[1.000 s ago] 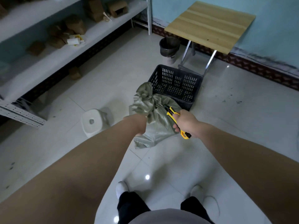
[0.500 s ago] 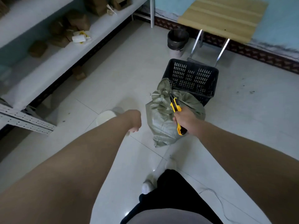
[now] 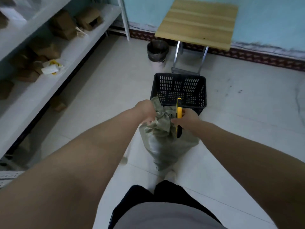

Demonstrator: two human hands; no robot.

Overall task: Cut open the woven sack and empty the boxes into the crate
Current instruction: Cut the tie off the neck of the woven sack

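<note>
Head view: a room seen from above, with both bare arms reaching forward from the bottom corners of the frame toward the centre.
Floor [image 3: 102,90]: pale tiles filling the middle of the frame, with dark scuff marks at right centre.
Shelving [image 3: 54,75]: a white rack running down the left side of the frame, holding brown cardboard boxes [image 3: 62,27] and a crumpled white and yellow wrapper [image 3: 52,67].
Table [image 3: 197,22]: a light wood top on metal legs at upper centre right, against the blue wall.
Woven sack [image 3: 165,142]: grey-green, standing on the floor at frame centre, its tied and bunched neck at the top, touching the near wall of the crate.
Crate [image 3: 179,90]: black slotted plastic, just above the sack in the frame and below the table; nothing visible inside.
Bin [image 3: 157,50]: a small dark-lined bucket at upper centre, left of the table legs.
Left hand [image 3: 146,111]: closed around the bunched neck of the sack from the left, fingers partly hidden in the cloth.
Right hand [image 3: 188,118]: wrapped tight around the utility knife, just right of the sack's neck.
Utility knife [image 3: 179,116]: yellow and black, held roughly upright, its top end over the crate's near wall; the blade is too small to make out.
</note>
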